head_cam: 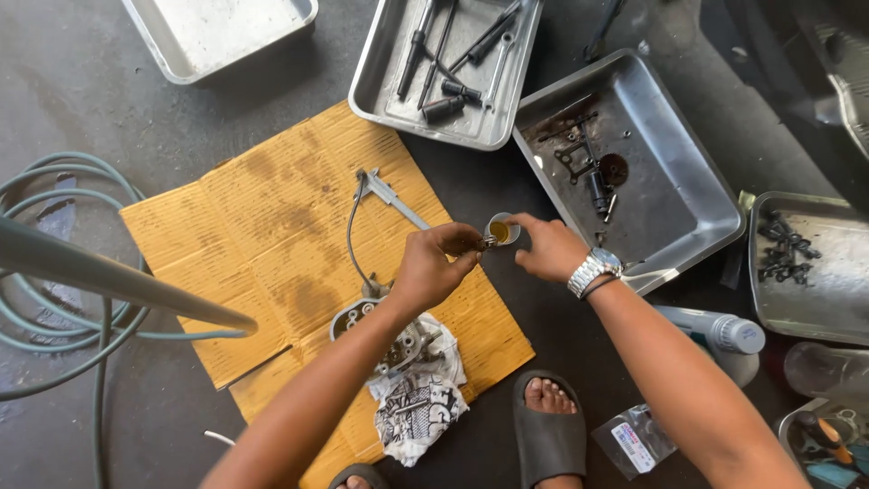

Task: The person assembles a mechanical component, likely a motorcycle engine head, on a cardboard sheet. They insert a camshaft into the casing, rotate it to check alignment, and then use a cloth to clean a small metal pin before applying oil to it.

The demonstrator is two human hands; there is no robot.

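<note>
My right hand (549, 248) grips a small round metal cup (501, 230) holding yellowish liquid, above the edge of a flattened cardboard sheet (262, 244). My left hand (433, 265) pinches a small metal part right at the cup's rim; the part is mostly hidden by my fingers. Below my left forearm a metal engine part (367, 312) rests on a printed rag (418, 403) on the cardboard. A thin cable with a metal lever (385, 190) lies on the cardboard beyond my hands.
Steel trays ring the cardboard: an empty one (217, 32), one with sockets and wrenches (448, 68), one with small dark parts (634, 172), another at right (801, 263). A green hose (63, 299), a grey bottle (724, 335), a plastic bag (634, 439) and my sandalled foot (548, 426) are nearby.
</note>
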